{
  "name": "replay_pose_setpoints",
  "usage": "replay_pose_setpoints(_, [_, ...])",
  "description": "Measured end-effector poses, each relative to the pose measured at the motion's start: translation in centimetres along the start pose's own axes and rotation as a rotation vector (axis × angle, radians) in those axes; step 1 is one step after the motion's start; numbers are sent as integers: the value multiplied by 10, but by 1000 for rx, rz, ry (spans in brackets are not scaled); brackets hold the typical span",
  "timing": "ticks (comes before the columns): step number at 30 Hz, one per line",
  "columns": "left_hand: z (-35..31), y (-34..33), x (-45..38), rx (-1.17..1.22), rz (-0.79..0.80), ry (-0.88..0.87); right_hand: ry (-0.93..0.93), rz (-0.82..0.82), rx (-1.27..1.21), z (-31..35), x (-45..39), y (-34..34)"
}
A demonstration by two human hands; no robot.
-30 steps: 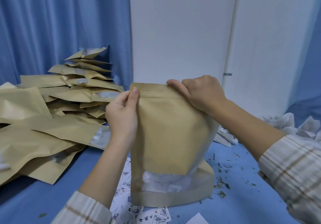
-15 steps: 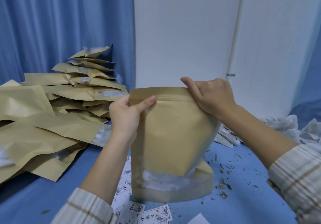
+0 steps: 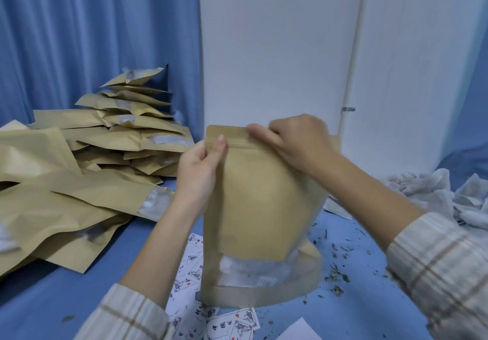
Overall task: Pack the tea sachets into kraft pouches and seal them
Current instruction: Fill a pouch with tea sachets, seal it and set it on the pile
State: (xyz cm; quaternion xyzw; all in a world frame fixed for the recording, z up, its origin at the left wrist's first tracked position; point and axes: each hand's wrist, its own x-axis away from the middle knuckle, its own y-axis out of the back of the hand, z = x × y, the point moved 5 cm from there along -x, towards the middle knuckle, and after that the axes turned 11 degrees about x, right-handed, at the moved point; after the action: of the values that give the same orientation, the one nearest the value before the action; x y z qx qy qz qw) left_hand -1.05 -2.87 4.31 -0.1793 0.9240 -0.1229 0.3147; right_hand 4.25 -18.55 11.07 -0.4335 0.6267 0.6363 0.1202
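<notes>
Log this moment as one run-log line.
step: sealing | pouch: upright, filled | left hand: pinches top | right hand: pinches top

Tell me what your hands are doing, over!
Left hand pinching pouch top, left end. Right hand pinching the top strip, blurred. Pouch upright, sachets showing in window. Nothing in the way.

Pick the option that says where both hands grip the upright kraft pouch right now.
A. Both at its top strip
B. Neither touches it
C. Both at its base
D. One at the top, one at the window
A: the left hand and the right hand both pinch the top strip of the kraft pouch, which stands on the blue surface.
</notes>
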Motion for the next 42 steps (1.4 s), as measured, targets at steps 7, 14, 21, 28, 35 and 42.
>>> replay_pose_setpoints(7, [-4, -4, 1, 23, -71, -115, 23, -161, -15, 45, -17, 2])
replay_pose_setpoints(14, [-6, 19, -5, -5, -83, -157, -185, -150, -121, -25, -3, -10])
replay_pose_setpoints(21, [0, 28, -9, 15, -120, -98, -366, -113, -269, -62, 6, -23])
replay_pose_setpoints(28, [3, 38, -17, 45, -114, -64, -334, -114, -659, -67, 15, -38])
replay_pose_setpoints(35, [8, 61, -29, 331, -326, 63, -193, 513, -1166, -46, 68, -99])
replay_pose_setpoints(42, [15, 90, -36, 287, -371, 154, -274, 447, -1172, -39, 80, -124])
